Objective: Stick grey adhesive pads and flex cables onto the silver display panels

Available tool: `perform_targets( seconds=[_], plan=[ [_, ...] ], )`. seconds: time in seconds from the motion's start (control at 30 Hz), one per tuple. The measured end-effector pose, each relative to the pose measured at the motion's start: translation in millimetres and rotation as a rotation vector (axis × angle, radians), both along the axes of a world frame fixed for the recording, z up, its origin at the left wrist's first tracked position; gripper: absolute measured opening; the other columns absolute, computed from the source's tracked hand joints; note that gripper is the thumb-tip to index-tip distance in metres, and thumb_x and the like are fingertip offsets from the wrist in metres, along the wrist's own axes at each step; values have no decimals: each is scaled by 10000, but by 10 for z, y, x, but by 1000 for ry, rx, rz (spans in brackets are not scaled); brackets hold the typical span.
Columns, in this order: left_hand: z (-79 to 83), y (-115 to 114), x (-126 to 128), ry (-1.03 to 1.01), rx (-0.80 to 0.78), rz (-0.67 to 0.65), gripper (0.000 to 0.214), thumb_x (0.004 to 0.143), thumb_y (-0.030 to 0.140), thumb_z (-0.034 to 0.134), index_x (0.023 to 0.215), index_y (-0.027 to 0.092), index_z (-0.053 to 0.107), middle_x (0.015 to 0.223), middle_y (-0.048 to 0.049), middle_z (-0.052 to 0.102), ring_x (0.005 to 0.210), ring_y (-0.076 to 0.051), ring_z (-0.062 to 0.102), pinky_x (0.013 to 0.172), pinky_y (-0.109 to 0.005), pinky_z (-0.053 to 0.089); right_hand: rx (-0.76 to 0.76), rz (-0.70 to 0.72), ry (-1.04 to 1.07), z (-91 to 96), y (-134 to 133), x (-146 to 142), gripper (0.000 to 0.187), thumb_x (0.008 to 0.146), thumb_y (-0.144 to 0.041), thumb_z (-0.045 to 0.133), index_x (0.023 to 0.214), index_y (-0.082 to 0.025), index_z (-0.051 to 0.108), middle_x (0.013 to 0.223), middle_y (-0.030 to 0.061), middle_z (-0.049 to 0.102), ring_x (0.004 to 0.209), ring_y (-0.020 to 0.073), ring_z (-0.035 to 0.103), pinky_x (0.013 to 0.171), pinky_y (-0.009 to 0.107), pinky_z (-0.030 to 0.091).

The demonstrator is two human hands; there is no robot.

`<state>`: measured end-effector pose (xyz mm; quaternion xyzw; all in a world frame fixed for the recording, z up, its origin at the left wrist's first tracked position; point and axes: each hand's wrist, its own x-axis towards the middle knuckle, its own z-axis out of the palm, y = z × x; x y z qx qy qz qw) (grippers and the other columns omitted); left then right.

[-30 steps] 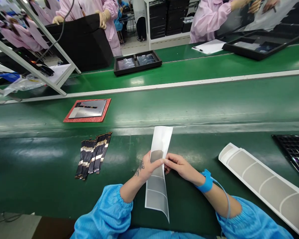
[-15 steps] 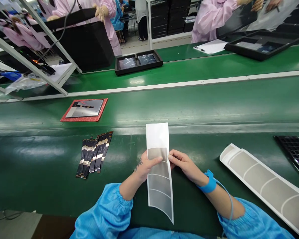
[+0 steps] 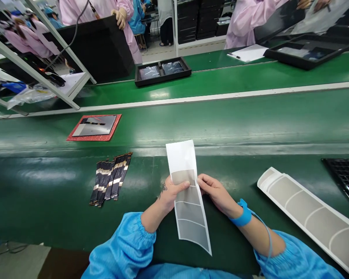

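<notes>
The left hand and right hand pinch, nearly closed, a white-backed strip of grey film over the green conveyor belt; uneven pulling could crease or tear it.

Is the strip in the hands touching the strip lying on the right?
Apart: the head view shows green belt between the held strip and the lying strip.

Part of the grey-patched film strip is covered by the left hand and the right hand; the second strip and the black grid tray are cut off by the right edge; the pink-gowned co-worker is cut off above; the markings on the flat ribbon cables are too small to be read.
</notes>
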<state>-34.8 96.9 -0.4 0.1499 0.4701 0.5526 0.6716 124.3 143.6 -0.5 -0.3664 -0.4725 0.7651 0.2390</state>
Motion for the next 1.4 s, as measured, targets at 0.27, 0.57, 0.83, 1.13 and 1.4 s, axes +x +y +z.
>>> perform_targets(
  seconds=[0.27, 0.57, 0.83, 1.13, 1.4],
  plan=[
    [1, -6, 3, 65, 38, 88, 461, 546, 305, 894, 912, 131, 674, 787, -30, 713, 714, -165, 658, 686, -285, 535, 25, 4, 12, 12, -21, 6, 475, 757, -636, 659, 671, -189, 520, 620, -47, 472, 588, 93, 413, 590, 245, 356],
    [62, 9, -46, 33, 69, -117, 589, 494, 230, 904, 997, 141, 611, 844, -35, 697, 775, -185, 651, 739, -320, 524, 97, -17, -23, 17, -6, 40, 468, 774, -641, 632, 681, -189, 551, 622, -35, 500, 596, 105, 449, 603, 255, 400],
    [29, 13, -52, 96, 72, 5, 558, 501, 212, 895, 968, 142, 597, 819, -20, 689, 753, -168, 641, 706, -294, 524, 133, 94, -66, 123, 44, 82, 392, 781, -573, 658, 702, -192, 607, 678, -14, 559, 646, 123, 509, 654, 273, 448],
    [-14, -2, -30, 205, 83, 118, 736, 602, 284, 837, 1241, 227, 475, 1086, -66, 641, 956, -235, 645, 812, -358, 526, 259, -30, -109, 118, 66, 131, 411, 843, -604, 570, 730, -209, 565, 679, -25, 509, 634, 121, 469, 620, 252, 421],
    [-152, -41, -4, 513, 201, 76, 287, 651, 319, 790, 812, 189, 590, 1126, -59, 529, 875, -160, 608, 768, -291, 501, 319, -31, -139, 95, 49, 98, 455, 835, -653, 542, 727, -211, 548, 684, -19, 500, 631, 127, 462, 609, 258, 423]
  ],
)
